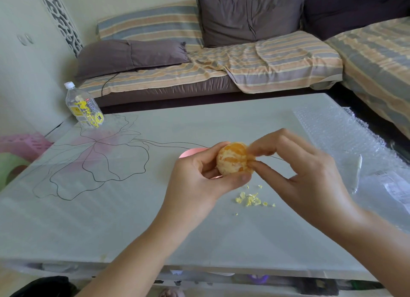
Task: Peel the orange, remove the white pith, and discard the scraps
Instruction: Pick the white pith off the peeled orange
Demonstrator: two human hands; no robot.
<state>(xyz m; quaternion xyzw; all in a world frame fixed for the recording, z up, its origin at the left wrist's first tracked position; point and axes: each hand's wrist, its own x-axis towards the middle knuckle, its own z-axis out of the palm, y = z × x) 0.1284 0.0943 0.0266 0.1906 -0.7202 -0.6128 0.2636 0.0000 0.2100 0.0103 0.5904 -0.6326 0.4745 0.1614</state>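
A peeled orange (pixel 231 158) with patches of white pith is held above the table (pixel 133 219). My left hand (pixel 199 177) grips it from the left, thumb under it and fingers behind. My right hand (pixel 295 166) is at its right side, thumb and fingertips pinching at pith on the surface. Small yellowish pith scraps (pixel 250 199) lie on the table just below the orange. A pink object (pixel 190 152) shows partly behind my left hand; what it is I cannot tell.
A plastic water bottle (pixel 83 106) with a yellow label stands at the table's far left corner. Bubble wrap (pixel 346 146) with a paper label (pixel 397 186) covers the right side. A striped sofa (pixel 221 64) with grey cushions is beyond. Pink basket (pixel 22 143) is on the floor left.
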